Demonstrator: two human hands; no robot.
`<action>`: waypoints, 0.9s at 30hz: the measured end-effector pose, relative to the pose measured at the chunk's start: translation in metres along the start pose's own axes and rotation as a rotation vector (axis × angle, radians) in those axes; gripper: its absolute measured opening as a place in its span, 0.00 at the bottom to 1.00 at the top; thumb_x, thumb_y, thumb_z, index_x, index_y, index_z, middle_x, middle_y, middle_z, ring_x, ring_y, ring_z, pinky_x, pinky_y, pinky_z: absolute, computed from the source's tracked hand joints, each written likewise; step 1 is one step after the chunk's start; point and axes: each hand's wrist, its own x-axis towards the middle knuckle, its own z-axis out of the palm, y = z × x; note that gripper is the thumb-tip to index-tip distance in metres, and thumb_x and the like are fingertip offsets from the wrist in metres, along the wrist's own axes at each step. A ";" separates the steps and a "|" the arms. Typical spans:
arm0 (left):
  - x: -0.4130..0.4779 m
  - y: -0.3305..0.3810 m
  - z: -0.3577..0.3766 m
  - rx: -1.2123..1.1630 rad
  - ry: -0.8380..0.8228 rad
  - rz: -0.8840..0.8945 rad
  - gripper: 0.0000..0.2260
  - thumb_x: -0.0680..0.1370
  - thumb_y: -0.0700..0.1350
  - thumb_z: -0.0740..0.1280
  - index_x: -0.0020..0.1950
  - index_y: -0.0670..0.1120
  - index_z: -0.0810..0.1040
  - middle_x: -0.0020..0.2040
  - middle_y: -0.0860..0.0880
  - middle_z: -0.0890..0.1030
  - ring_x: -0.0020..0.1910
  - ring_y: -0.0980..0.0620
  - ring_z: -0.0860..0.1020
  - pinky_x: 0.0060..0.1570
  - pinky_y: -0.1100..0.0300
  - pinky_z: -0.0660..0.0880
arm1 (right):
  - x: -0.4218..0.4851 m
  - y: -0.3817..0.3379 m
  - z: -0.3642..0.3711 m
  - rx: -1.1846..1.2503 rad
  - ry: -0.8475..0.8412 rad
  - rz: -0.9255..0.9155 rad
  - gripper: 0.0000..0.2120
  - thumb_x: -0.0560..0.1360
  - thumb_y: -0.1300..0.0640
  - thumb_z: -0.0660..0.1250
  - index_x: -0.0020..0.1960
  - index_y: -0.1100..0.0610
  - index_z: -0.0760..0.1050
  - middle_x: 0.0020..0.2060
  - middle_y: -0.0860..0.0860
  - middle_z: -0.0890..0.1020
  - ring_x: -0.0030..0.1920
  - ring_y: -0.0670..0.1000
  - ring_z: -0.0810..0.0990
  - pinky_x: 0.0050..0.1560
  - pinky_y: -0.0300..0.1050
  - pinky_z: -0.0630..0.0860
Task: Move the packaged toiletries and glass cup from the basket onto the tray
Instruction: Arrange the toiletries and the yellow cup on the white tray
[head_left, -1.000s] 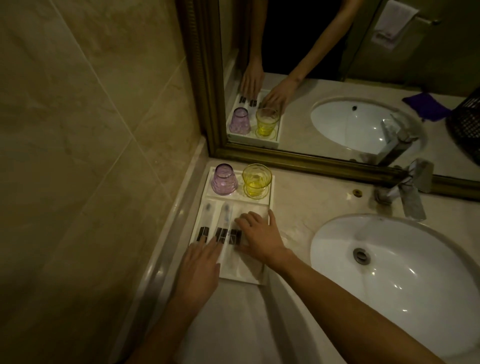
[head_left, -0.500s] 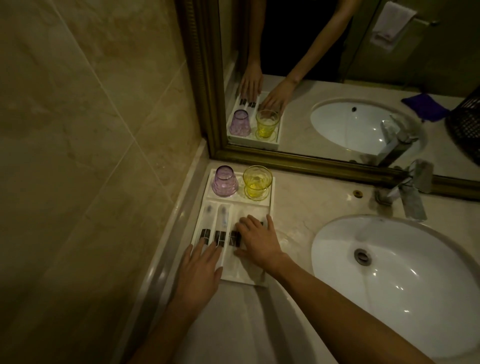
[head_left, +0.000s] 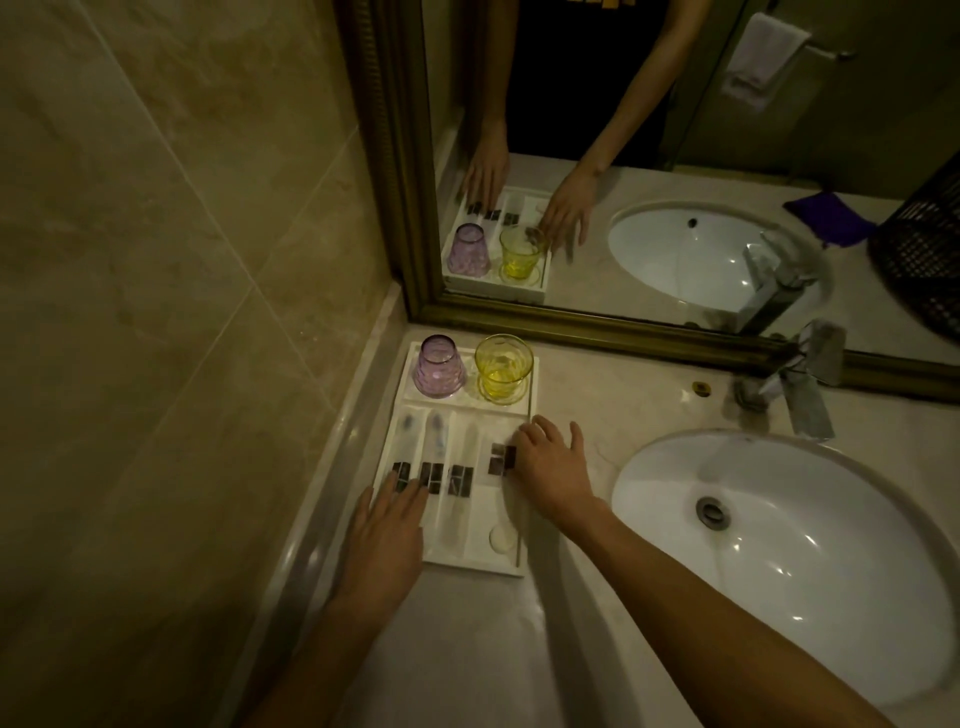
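Note:
A white tray (head_left: 470, 566) sits in the counter's back left corner. At its far end a purple glass (head_left: 438, 366) stands upside down beside an upright yellow glass (head_left: 503, 368). Several clear toiletry packets with dark labels (head_left: 431, 475) lie side by side in the tray's slots, and a small round white item (head_left: 502, 538) lies near the front. My left hand (head_left: 384, 540) rests flat on the tray's near left corner, fingertips on the leftmost packet. My right hand (head_left: 550, 467) lies at the tray's right edge, fingers spread, touching the rightmost packet (head_left: 501, 460).
A white sink (head_left: 789, 551) fills the counter to the right, with a tap (head_left: 802, 382) behind it. A gold-framed mirror (head_left: 623, 332) runs along the back; a dark basket (head_left: 922, 244) and a purple cloth (head_left: 831, 218) show in its reflection. A tiled wall stands at left.
My right hand has slid right off the middle of the tray to its right edge, uncovering the rightmost packet and the round item. My left hand has drawn back slightly.

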 end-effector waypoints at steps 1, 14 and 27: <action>0.001 0.000 0.001 -0.003 -0.007 -0.004 0.25 0.73 0.42 0.69 0.71 0.46 0.74 0.71 0.47 0.76 0.74 0.43 0.68 0.72 0.42 0.63 | 0.001 -0.001 0.001 -0.005 0.005 -0.011 0.18 0.81 0.50 0.62 0.69 0.55 0.72 0.72 0.53 0.72 0.80 0.56 0.59 0.77 0.70 0.49; -0.011 0.059 -0.008 -0.108 0.015 0.299 0.22 0.80 0.48 0.63 0.74 0.50 0.69 0.73 0.49 0.73 0.76 0.48 0.63 0.76 0.44 0.56 | 0.012 0.001 -0.001 -0.094 -0.017 -0.077 0.18 0.82 0.55 0.60 0.70 0.55 0.71 0.74 0.55 0.71 0.81 0.57 0.56 0.77 0.71 0.46; -0.002 0.076 0.004 -0.177 -0.005 0.415 0.08 0.70 0.44 0.75 0.48 0.51 0.86 0.45 0.52 0.84 0.48 0.51 0.81 0.64 0.47 0.75 | 0.005 0.010 -0.002 -0.033 -0.058 -0.041 0.19 0.82 0.52 0.60 0.72 0.55 0.69 0.75 0.54 0.70 0.81 0.57 0.55 0.78 0.69 0.49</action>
